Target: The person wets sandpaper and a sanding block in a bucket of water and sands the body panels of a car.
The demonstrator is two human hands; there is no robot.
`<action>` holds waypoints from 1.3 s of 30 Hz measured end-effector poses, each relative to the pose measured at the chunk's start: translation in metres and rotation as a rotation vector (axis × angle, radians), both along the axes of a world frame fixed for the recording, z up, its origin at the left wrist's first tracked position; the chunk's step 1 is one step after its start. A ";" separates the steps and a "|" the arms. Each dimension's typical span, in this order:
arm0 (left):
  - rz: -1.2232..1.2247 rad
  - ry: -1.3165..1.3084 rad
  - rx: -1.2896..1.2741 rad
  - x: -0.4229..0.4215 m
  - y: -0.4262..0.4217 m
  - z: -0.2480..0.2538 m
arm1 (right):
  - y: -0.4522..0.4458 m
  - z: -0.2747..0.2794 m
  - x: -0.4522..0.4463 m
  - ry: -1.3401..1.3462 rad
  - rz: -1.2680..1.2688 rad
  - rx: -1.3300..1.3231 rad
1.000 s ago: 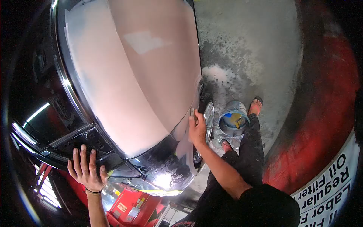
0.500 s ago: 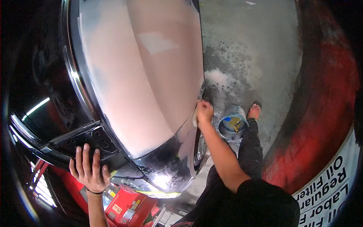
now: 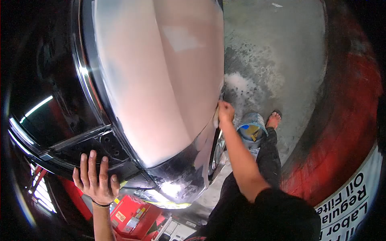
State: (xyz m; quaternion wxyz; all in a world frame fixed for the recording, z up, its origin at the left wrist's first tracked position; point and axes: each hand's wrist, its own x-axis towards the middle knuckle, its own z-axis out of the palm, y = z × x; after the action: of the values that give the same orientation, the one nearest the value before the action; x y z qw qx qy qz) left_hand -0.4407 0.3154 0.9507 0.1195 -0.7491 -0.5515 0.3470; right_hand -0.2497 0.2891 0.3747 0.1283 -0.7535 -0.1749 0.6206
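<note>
A black car's door panel (image 3: pixel 140 80), coated in pinkish-beige filler or primer, takes up the middle of the view. My left hand (image 3: pixel 96 180) lies with fingers spread on the black trim by the window's lower corner. At the panel's lower right edge, my right hand (image 3: pixel 226 112) is closed around a pale sanding pad (image 3: pixel 216 117), mostly hidden by the fingers. The pad appears pressed against the car's side above the wheel (image 3: pixel 217 156). Bare black paint with patchy grey smears (image 3: pixel 177 168) borders the coated area.
A bucket (image 3: pixel 251 124) with water and blue and yellow items stands beside my foot (image 3: pixel 274 119). Wet, whitish splashes mark the concrete floor (image 3: pixel 281 60). A red machine or box (image 3: pixel 130 217) is below the car's end. A lettered sign (image 3: pixel 350 201) curves along the right.
The view has shifted, so the car and bucket sit slightly further right. My right hand has moved a little upward along the panel edge with the pad. My left hand stays on the trim.
</note>
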 end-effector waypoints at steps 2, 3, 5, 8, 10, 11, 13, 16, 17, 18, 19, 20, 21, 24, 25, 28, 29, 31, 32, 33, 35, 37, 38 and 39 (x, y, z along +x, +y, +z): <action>0.008 0.016 0.001 0.002 0.000 0.000 | 0.013 -0.037 -0.005 0.135 -0.131 -0.103; 0.012 0.017 0.003 0.002 0.000 0.000 | 0.010 -0.050 -0.009 0.201 -0.198 -0.151; 0.020 0.007 0.013 0.004 0.000 -0.001 | -0.013 -0.043 -0.009 0.148 -0.214 -0.029; 0.010 0.003 0.008 0.004 0.001 0.000 | -0.042 0.060 0.009 0.149 -0.145 0.152; 0.005 0.003 0.012 0.004 0.001 0.000 | -0.072 0.089 0.007 0.108 -0.127 0.188; 0.004 0.002 0.011 0.005 0.001 -0.001 | -0.080 0.094 0.008 0.085 -0.117 0.203; -0.002 0.005 0.014 0.006 0.003 -0.002 | -0.049 0.074 0.011 0.116 -0.089 0.180; -0.009 -0.006 0.006 0.003 0.001 -0.001 | -0.019 -0.018 0.007 0.110 0.059 0.106; -0.010 -0.009 0.016 0.003 0.000 -0.001 | -0.020 -0.018 0.007 0.121 0.025 0.119; -0.006 -0.005 0.016 0.004 0.000 0.000 | -0.020 -0.013 0.005 0.133 -0.010 0.133; -0.007 -0.007 0.021 0.005 0.000 0.000 | -0.017 0.001 0.005 0.141 -0.045 0.146; -0.009 -0.010 0.029 0.005 0.001 -0.001 | -0.029 0.027 0.007 0.120 -0.073 0.170; -0.010 -0.016 0.030 0.006 0.002 -0.001 | -0.037 0.061 0.016 0.115 -0.003 0.193; -0.021 -0.028 0.034 0.006 0.003 -0.001 | -0.078 0.121 0.019 0.089 0.015 0.324; -0.023 -0.035 0.035 0.006 0.002 -0.001 | -0.081 0.138 0.021 0.092 -0.017 0.341; -0.035 -0.046 0.029 0.005 0.002 0.000 | -0.066 0.062 0.015 0.075 0.058 0.385; -0.041 -0.050 0.030 0.004 0.001 0.000 | -0.042 0.042 0.015 0.139 0.016 0.310; -0.051 -0.089 0.041 0.003 0.001 0.001 | -0.033 0.026 0.013 0.185 -0.044 0.259; -0.059 -0.097 0.048 0.002 0.002 0.001 | -0.038 0.020 0.005 0.168 -0.062 0.282; -0.061 -0.109 0.050 0.002 0.001 0.001 | -0.029 0.043 0.005 0.149 -0.075 0.299; -0.082 -0.133 0.078 0.003 0.001 0.000 | -0.063 0.097 0.019 -0.014 0.163 0.469; -0.113 -0.145 0.088 0.003 0.000 -0.001 | -0.103 0.154 0.025 0.112 0.017 0.542; -0.126 -0.156 0.099 0.004 0.000 -0.001 | -0.103 0.169 0.030 0.137 -0.006 0.544; -0.130 -0.171 0.118 0.007 -0.002 -0.002 | -0.107 0.176 0.032 0.164 -0.027 0.549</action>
State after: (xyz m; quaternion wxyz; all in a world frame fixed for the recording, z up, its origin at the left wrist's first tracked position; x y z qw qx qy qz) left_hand -0.4333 0.3135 0.9486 0.1380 -0.8018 -0.5294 0.2404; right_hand -0.2176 0.1823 0.5505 0.3495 -0.6401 -0.3152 0.6073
